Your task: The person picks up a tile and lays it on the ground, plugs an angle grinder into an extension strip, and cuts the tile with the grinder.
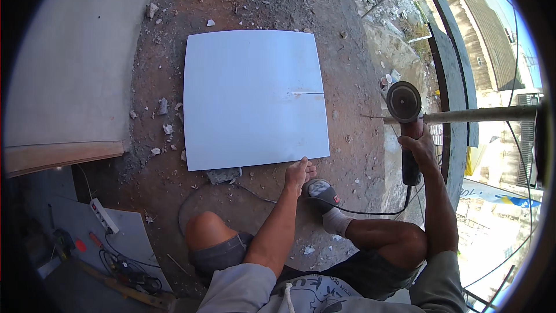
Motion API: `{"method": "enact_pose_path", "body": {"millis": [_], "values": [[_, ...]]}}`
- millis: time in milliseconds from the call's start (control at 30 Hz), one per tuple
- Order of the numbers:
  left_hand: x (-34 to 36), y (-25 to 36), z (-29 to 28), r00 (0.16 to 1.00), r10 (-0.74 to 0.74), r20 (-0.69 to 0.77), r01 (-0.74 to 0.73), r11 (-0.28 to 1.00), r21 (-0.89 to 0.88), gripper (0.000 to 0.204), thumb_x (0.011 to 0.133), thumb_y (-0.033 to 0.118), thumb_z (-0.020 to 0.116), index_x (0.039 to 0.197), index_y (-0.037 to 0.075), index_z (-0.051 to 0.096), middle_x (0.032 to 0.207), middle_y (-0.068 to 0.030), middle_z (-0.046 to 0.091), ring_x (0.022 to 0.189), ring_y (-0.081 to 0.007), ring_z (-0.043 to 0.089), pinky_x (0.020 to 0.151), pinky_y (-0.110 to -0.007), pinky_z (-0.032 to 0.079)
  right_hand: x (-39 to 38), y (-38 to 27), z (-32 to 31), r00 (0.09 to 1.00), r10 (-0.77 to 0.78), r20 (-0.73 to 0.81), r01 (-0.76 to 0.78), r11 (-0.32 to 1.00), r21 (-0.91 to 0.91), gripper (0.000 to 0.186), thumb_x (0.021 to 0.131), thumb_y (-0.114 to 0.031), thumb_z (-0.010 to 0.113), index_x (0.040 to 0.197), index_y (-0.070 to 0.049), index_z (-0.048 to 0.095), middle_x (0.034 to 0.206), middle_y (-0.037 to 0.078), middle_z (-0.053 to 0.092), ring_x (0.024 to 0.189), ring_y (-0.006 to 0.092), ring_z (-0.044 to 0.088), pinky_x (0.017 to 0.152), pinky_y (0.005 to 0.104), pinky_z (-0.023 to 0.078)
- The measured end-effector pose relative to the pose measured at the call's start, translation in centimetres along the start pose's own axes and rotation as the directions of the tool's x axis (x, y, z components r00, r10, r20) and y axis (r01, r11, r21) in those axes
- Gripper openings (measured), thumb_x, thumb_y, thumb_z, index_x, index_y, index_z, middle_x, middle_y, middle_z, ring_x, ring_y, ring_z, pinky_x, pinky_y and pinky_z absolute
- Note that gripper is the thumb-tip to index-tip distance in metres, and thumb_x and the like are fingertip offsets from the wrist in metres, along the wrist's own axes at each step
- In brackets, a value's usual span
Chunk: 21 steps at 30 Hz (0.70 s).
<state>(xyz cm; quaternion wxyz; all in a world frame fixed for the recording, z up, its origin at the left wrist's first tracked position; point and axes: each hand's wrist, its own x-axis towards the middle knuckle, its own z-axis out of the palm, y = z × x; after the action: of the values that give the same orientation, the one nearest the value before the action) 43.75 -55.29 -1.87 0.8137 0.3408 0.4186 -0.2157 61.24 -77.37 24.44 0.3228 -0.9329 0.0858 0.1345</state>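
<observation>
A large white panel [249, 98] lies on the dirt before me, with a thin dark slit running in from its right edge and brownish dust beside it. My left hand [299, 175] is at the panel's near edge, thumb against the edge and fingers curled just below it. Off to the right, my right hand [421, 149] grips the body of an angle grinder [411, 165], raised away from the panel. Its round disc [403, 102] points away from me; whether it spins I cannot tell. A black cord [370, 213] trails from the grinder's lower end.
A grey stone block [223, 175] shows at the panel's near edge. My shoe [322, 197] is close to my left hand. A pale wall [75, 58] stands left, a power strip [104, 215] below it. Metal railing [454, 75] and a pole [486, 115] border the right.
</observation>
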Motion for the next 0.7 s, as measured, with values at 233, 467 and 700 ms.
{"method": "enact_pose_path", "body": {"millis": [233,467,700], "values": [[-8.3,5.9,2.5,0.922,0.231,0.310,-0.340,0.866,0.366,0.065,0.087,0.056,0.061,0.107,-0.006,0.061,0.097,-0.0131,0.068,0.088,-0.0164,0.064,0.076,-0.029,0.051,-0.4,-3.0,5.5,0.999,-0.007,-0.052,0.020,0.966,0.259,0.038,0.067,-0.020,0.075,0.096,-0.003,0.057,0.079,0.003,0.057,0.066,0.0129,0.055,0.061,0.0293,0.045],[-12.3,3.0,3.8,0.905,0.033,0.424,-0.370,0.553,0.746,0.113,0.060,0.079,0.068,0.122,-0.012,0.041,0.115,-0.0273,0.060,0.111,-0.0335,0.060,0.094,-0.040,0.047,-9.4,-2.6,15.8,0.961,0.202,0.190,-0.273,0.811,0.517,0.029,0.067,-0.023,0.076,0.082,-0.002,0.062,0.072,0.004,0.060,0.061,0.0143,0.057,0.057,0.0297,0.045],[-13.6,1.9,1.0,0.889,0.046,0.456,-0.327,0.761,0.561,0.090,0.063,0.050,0.083,0.121,-0.007,0.044,0.107,-0.0170,0.061,0.095,-0.0235,0.062,0.083,-0.036,0.049,-12.4,-1.2,17.2,0.888,0.257,0.382,-0.456,0.605,0.653,0.025,0.074,-0.024,0.072,0.086,-0.004,0.062,0.072,0.005,0.059,0.061,0.0137,0.058,0.056,0.0278,0.046]]}}
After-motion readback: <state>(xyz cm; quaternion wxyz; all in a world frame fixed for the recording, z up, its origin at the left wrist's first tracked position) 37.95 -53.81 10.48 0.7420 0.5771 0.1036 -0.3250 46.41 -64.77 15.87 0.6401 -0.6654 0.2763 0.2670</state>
